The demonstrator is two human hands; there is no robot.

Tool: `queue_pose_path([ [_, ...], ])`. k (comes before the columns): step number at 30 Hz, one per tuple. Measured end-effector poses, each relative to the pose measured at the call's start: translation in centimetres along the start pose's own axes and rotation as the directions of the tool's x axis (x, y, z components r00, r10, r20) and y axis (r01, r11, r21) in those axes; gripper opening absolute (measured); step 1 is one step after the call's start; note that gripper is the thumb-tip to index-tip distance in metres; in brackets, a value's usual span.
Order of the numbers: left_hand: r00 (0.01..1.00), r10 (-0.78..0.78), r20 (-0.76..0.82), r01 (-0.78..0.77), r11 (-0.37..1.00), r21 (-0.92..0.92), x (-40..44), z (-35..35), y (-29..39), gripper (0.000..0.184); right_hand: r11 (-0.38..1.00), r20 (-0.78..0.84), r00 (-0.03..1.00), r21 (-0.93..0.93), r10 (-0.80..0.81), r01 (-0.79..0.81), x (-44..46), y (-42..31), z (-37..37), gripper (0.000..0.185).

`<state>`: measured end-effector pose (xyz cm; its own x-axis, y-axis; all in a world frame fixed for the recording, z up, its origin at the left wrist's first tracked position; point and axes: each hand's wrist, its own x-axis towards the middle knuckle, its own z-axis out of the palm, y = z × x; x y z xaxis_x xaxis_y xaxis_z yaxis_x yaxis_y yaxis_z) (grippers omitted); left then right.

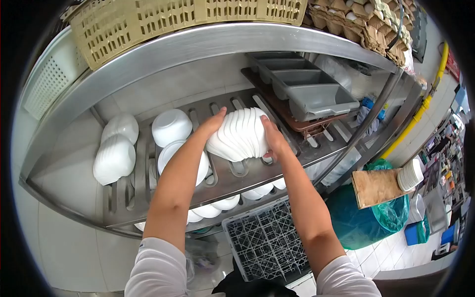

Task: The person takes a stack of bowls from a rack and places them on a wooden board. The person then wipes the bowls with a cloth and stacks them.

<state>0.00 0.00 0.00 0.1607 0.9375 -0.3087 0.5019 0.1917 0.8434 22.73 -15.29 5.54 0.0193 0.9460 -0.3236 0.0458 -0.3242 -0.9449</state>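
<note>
A row of nested white bowls (237, 134) lies on its side over the slotted metal shelf (198, 106). My left hand (214, 123) presses on the row's left end, and my right hand (273, 137) grips the right end, so the row is held between both. Left of my left hand, a white bowl (171, 127) rests on the shelf, with more white bowls (183, 161) just below it, partly hidden by my left forearm. Further left are nested white bowls (115, 158).
Grey divided bins (316, 94) stand on the shelf's right side. White bowls (226, 203) line the lower level above a grey rack (267, 242). A wooden board (376, 188) with stacked white dishes (410, 175) lies over a green-lined bin. Above are a yellow crate (188, 20) and egg trays (354, 24).
</note>
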Motion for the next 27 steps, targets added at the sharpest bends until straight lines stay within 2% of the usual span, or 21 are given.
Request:
queue_pose_path([
  [2,0.999,0.023,-0.047,-0.024,1.0,-0.019,-1.3,0.5,1.4,0.089,1.0,-0.019,1.0,0.017,-0.009,0.01,-0.7,0.4,0.2,0.101],
  [5,0.996,-0.085,-0.001,0.085,0.993,-0.08,-2.1,1.1,2.0,0.09,1.0,-0.089,0.996,0.019,0.001,0.0,-2.0,0.9,0.0,0.105],
  [8,0.993,-0.116,0.029,0.118,0.991,-0.055,-7.1,0.9,4.5,0.091,0.998,-0.076,0.997,0.068,0.022,-0.017,-2.5,1.2,0.0,0.108],
  [11,0.988,-0.151,0.028,0.152,0.987,-0.058,-6.8,1.1,4.5,0.091,0.992,-0.057,0.998,0.121,0.041,-0.034,-3.0,1.2,0.1,0.109],
  [14,0.988,-0.144,0.064,0.151,0.979,-0.134,-1.3,0.8,1.5,0.088,0.99,-0.059,0.998,0.137,0.037,-0.028,-2.9,1.8,0.3,0.109],
  [17,0.99,-0.079,0.114,0.094,0.987,-0.13,-0.8,0.9,1.7,0.085,0.985,-0.071,0.997,0.171,0.032,-0.02,-3.5,2.0,0.4,0.106],
  [20,0.985,-0.112,0.133,0.127,0.986,-0.108,-6.8,1.2,5.2,0.08,0.968,-0.073,0.997,0.25,0.02,-0.001,-3.8,2.2,0.2,0.099],
  [23,0.945,0.048,0.324,0.051,0.955,-0.293,-6.5,0.7,4.4,0.073,0.95,-0.056,0.998,0.311,0.022,-0.003,-3.7,3.3,-0.4,0.091],
  [27,0.955,0.018,0.298,0.097,0.924,-0.369,-8.2,-0.1,4.5,0.064,0.928,0.015,1.0,0.371,0.02,-0.025,-3.8,3.8,-1.2,0.084],
])
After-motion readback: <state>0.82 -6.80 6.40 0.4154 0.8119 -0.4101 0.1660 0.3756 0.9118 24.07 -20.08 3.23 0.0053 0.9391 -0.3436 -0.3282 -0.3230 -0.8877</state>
